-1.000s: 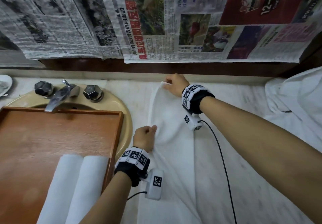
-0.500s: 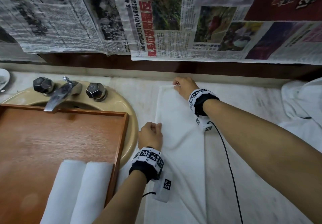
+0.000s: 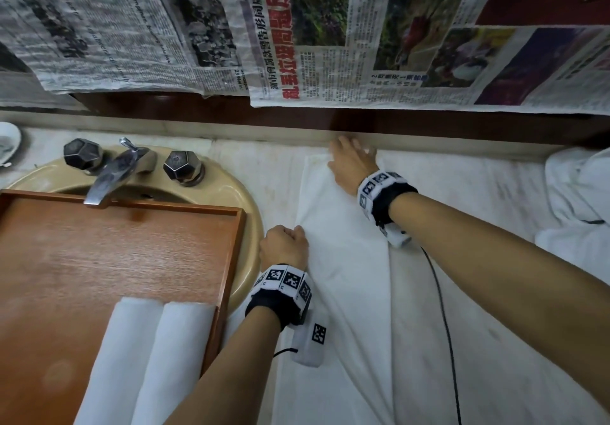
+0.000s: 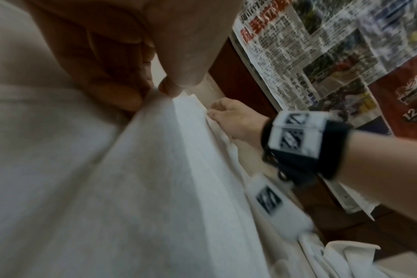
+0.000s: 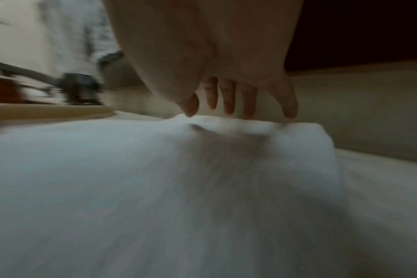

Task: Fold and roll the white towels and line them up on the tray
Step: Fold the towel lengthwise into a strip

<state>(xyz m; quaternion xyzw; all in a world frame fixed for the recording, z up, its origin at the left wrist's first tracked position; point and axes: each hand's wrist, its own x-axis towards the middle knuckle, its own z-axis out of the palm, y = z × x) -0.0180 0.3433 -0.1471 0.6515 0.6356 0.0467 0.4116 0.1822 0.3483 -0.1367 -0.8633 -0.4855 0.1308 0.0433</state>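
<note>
A white towel (image 3: 343, 259) lies lengthwise on the marble counter, folded into a long strip. My left hand (image 3: 285, 243) pinches its left edge about halfway along; the left wrist view shows thumb and fingers closed on the towel (image 4: 155, 150). My right hand (image 3: 351, 160) is at the towel's far end by the wall, its straight fingers (image 5: 229, 97) touching the far edge of the towel (image 5: 202, 169). Two rolled white towels (image 3: 125, 358) (image 3: 178, 358) lie side by side at the near right of the wooden tray (image 3: 132, 243).
The tray sits over a beige sink (image 3: 244, 193) with a faucet (image 3: 112, 173) and two knobs. A heap of loose white towels (image 3: 577, 200) lies at the far right. A black cable (image 3: 442, 309) trails across the towel. Newspaper covers the wall.
My right hand has let go of the far corner it was pinching and now lies with fingers straight on the far edge. My left hand keeps its hold on the left edge.
</note>
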